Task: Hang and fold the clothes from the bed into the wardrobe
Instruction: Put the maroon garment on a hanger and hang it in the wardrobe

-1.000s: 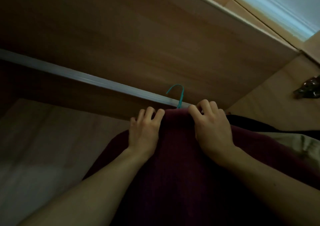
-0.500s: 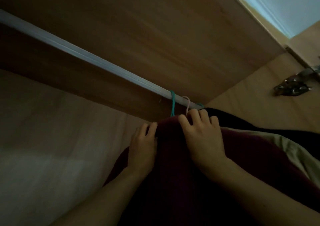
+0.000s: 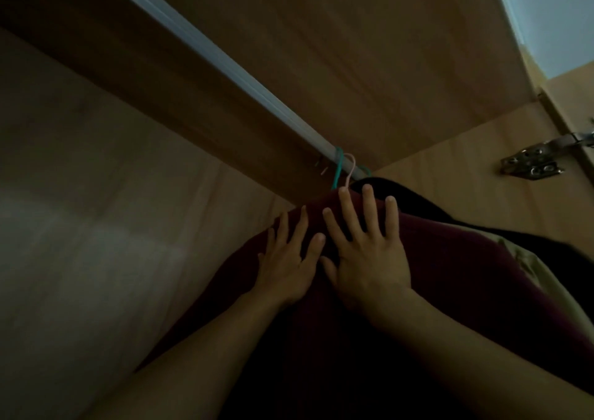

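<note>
A dark maroon ribbed garment (image 3: 450, 275) hangs from a teal hanger (image 3: 337, 170) hooked over the pale wardrobe rail (image 3: 225, 62). Both hands lie flat on the garment's upper part with fingers spread. My left hand (image 3: 287, 259) rests on its left shoulder slope. My right hand (image 3: 366, 249) presses just right of it, fingertips near the hanger neck. Neither hand grips the cloth. A pink hanger hook (image 3: 351, 168) sits on the rail beside the teal one.
Behind the maroon garment hang a black garment (image 3: 434, 207) and a beige one (image 3: 540, 275). The wardrobe's wooden side wall carries a metal hinge (image 3: 533, 165) at right. The back panel (image 3: 96, 226) fills the left; the shelf underside (image 3: 353, 49) is above.
The teal hook went from above the rail onto it. Both hands let go of the garment's top edge, slid down slightly and opened flat. The view has swung to the right.
</note>
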A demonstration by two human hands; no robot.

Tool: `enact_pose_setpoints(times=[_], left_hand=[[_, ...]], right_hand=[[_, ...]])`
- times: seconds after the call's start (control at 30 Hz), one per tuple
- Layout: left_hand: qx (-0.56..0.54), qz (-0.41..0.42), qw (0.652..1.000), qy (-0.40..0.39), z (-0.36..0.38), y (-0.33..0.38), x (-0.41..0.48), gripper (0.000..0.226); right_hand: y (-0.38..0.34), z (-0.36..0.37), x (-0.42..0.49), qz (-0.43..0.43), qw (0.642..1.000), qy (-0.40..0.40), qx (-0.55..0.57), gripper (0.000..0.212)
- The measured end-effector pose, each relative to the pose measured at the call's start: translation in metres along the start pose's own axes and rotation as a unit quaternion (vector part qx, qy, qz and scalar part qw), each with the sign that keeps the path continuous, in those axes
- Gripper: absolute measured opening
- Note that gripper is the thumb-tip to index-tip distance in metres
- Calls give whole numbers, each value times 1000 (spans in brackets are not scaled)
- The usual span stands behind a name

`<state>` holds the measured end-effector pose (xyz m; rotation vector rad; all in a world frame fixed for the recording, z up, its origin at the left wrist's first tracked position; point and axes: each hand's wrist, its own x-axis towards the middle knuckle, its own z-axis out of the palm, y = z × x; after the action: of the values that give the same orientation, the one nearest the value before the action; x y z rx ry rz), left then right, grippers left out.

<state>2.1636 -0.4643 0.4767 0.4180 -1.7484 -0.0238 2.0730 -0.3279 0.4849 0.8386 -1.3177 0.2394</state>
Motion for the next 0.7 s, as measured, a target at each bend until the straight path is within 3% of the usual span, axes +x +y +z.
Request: enact_pose_setpoints(times=[0.27,0.37,0.47,0.7], left_hand=[[-62,-48,996,-51,34,0,-1,71],[-77,-42,995,-49,21,-7,-16,52],[-97,-50,993,-43,14,-12,-37,58],[29,-63,995,-77,29,-42,-127,61]], right_hand=[[1,6,-11,-18,998,-35,-40,74],[-6,0,-20,-29,997,-57,-30,77],[-22,-3,-36,-52,995,-83,-21,79],[-53,1,-93,-125,983,-134,-16,83]])
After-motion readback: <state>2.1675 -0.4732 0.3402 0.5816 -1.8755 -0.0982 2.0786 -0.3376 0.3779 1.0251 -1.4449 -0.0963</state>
